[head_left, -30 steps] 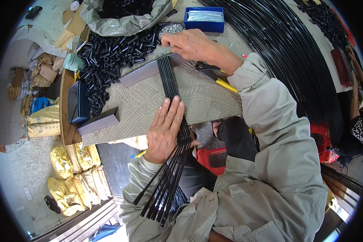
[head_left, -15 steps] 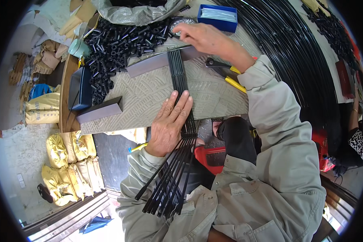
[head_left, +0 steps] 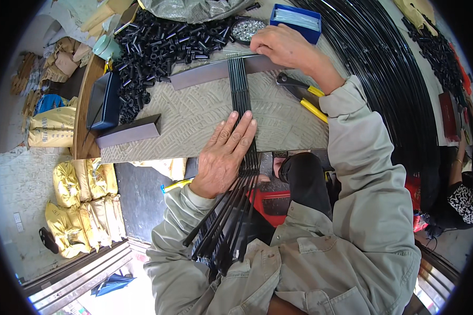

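A bundle of thin black rods (head_left: 239, 86) runs side by side from the metal angle bar (head_left: 199, 74) back over the near table edge. Below the edge the rods fan out toward my lap, ending in thicker dark tips. My left hand (head_left: 223, 157) lies across them, fingers stretched along the top, with its thumb tip showing on the other side beneath. At the bar's right end is my right hand (head_left: 289, 50), its fingers pinched; anything between them is too small to make out. Just beyond it stands a round dish (head_left: 248, 30) of small silver pieces.
Black tubular pieces (head_left: 168, 42) are heaped at the far left. A blue box (head_left: 297, 21) holds pale thin strips. Yellow-handled pliers (head_left: 302, 97) lie by my right sleeve. Long black rods (head_left: 373, 68) cover the right side. A second angle bar (head_left: 129, 131) and a dark tray (head_left: 105, 100) sit left.
My right hand has come down from the dish to the metal bar's right end, its fingers drawing closer together. My left hand stays on the rods. The view has shifted slightly.
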A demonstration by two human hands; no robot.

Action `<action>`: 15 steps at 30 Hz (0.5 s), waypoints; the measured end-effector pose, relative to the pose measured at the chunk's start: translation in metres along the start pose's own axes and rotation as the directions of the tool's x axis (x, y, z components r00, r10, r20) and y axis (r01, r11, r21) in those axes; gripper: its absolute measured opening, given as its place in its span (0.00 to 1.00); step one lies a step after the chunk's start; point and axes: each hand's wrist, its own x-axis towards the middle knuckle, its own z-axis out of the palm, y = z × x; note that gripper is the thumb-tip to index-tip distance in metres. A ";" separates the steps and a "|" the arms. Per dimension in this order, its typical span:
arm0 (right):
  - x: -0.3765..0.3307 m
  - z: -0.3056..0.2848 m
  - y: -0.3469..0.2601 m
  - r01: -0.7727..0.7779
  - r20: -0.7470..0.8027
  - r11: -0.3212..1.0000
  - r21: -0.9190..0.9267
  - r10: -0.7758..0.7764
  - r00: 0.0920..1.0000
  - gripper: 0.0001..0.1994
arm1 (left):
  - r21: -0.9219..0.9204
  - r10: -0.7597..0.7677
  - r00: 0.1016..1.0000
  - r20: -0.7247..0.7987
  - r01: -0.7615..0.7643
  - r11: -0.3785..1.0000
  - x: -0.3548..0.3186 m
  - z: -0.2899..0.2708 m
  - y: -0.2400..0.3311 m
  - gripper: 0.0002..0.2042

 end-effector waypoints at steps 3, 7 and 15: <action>0.006 0.006 -0.006 0.013 -0.041 0.999 0.034 -0.012 0.999 0.04 | -0.004 0.000 1.000 -0.002 0.000 1.000 0.000 0.000 0.000 0.43; 0.002 0.003 -0.003 -0.010 -0.060 0.997 0.073 0.015 0.998 0.03 | -0.004 0.003 1.000 -0.008 -0.003 1.000 0.001 0.001 0.001 0.42; 0.005 -0.008 0.013 -0.068 -0.223 0.980 -0.189 0.025 0.975 0.04 | 0.033 0.010 0.998 -0.056 -0.008 0.999 0.007 0.000 -0.001 0.39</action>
